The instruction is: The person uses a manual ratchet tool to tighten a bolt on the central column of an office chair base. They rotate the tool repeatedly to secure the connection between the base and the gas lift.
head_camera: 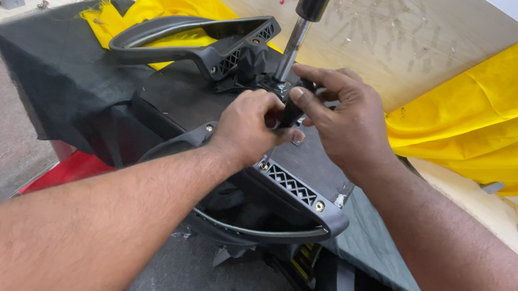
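Both hands meet mid-frame: the left hand [250, 124] and right hand [347, 120] clamp a short black handle [290, 111], upright beside the steel post [292, 48]. A ribbed black armrest [209, 44] lies at ten o'clock.

Left hand [250, 123] and right hand [350, 114] grip a black handle [291, 110] beside the gas cylinder [294, 43].
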